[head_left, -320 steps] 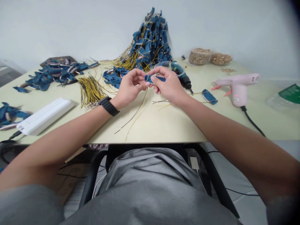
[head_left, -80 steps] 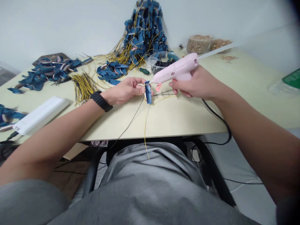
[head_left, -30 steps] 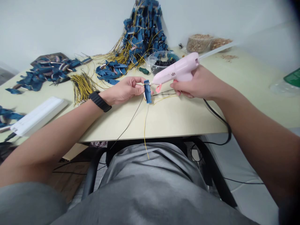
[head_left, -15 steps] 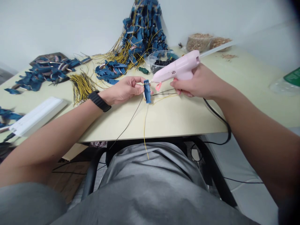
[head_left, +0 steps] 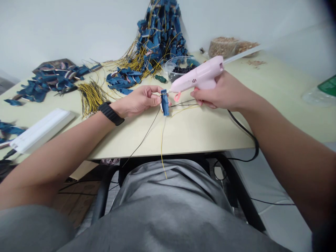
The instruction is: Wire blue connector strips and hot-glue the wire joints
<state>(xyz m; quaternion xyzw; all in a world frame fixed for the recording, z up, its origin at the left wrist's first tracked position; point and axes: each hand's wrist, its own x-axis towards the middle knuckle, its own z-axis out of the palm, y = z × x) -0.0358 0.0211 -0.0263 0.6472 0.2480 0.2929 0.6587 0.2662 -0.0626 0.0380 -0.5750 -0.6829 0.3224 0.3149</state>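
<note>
Between the thumb and fingers of my left hand (head_left: 143, 100) is a small blue plastic housing (head_left: 165, 103), held upright above the table. A thin black wire and a yellow wire (head_left: 162, 147) trail from it, the yellow one reaching down to my lap. My right hand (head_left: 216, 91) is wrapped round the handle of a pale pink glue gun (head_left: 198, 75), with a long glue stick (head_left: 244, 53) sticking out of its back. The gun's nozzle is at the upper end of the housing; whether it touches is too small to tell.
A tall heap of wired blue housings (head_left: 161, 36) stands against the wall. Further left lie more blue parts (head_left: 52, 78), a bundle of yellow and black wires (head_left: 90, 96) and a white power strip (head_left: 43, 130). A tub of black pieces (head_left: 181, 69) and a green screwdriver (head_left: 160, 78) sit behind my hands.
</note>
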